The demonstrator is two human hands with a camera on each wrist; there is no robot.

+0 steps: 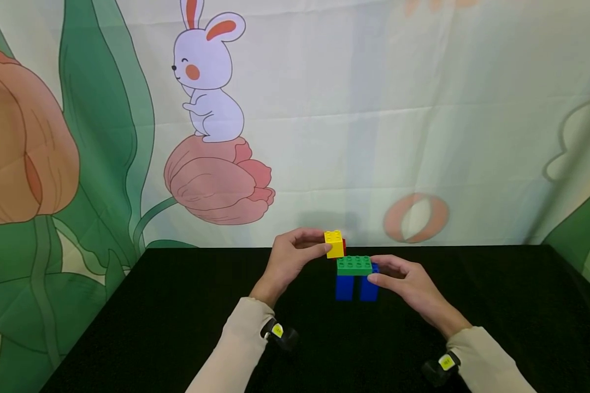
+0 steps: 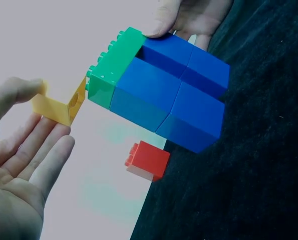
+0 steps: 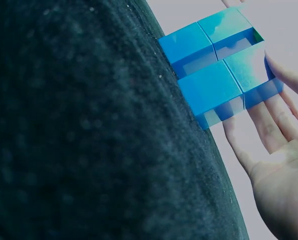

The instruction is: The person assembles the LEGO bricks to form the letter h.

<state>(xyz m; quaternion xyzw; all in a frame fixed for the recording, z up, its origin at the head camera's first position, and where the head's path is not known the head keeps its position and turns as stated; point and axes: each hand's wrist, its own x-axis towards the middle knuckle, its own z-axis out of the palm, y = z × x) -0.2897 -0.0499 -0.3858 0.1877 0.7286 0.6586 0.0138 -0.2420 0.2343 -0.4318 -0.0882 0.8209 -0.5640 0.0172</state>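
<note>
My left hand pinches a yellow toy brick between thumb and fingers, just above and to the left of a green studded brick. In the left wrist view the yellow brick's hollow underside faces the green one. The green brick lies as a bridge across two blue pillars, each made of two stacked blue bricks. My right hand holds the right pillar's upper blue brick, thumb on the near side and fingers on the far side.
A red brick stands on the black tabletop behind the structure, mostly hidden by the yellow brick in the head view. Past the table's back edge hangs a pale curtain printed with a rabbit and flowers.
</note>
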